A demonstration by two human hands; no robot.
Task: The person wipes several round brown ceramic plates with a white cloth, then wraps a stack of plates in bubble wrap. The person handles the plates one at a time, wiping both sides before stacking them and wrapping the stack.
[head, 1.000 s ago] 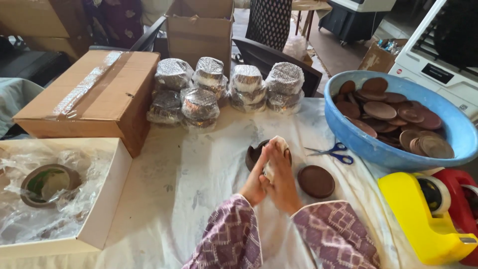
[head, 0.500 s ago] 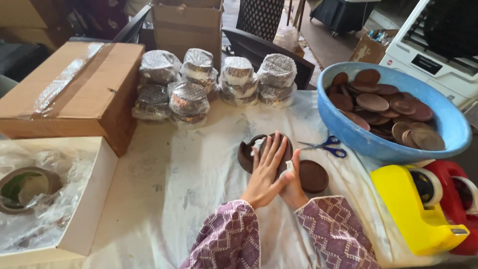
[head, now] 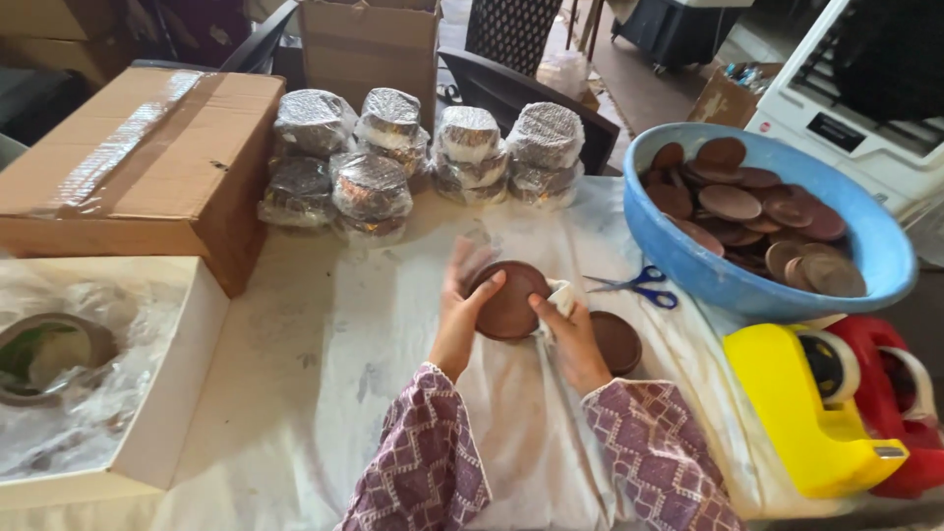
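Note:
My left hand (head: 462, 310) grips a round brown clay lid (head: 508, 303), tilted up above the white cloth-covered table (head: 334, 344). My right hand (head: 570, 339) touches the lid's right edge and pinches a small white cloth (head: 560, 295) against it. Just right of my right hand, a second brown clay lid (head: 618, 340) lies flat on the table. Blue-handled scissors (head: 634, 286) lie beyond it. Both my sleeves are purple with a white pattern.
A blue basin (head: 688, 265) holds several brown clay lids at the right. Several plastic-wrapped stacks (head: 369, 187) stand at the back. A closed cardboard box (head: 147, 157) and an open white box (head: 147, 423) sit at the left. Yellow (head: 796, 413) and red (head: 895, 393) tape dispensers stand at the right edge.
The lid has turned from edge-on between my pressed palms to face-up in my left hand. My right hand has come off its front to its right edge.

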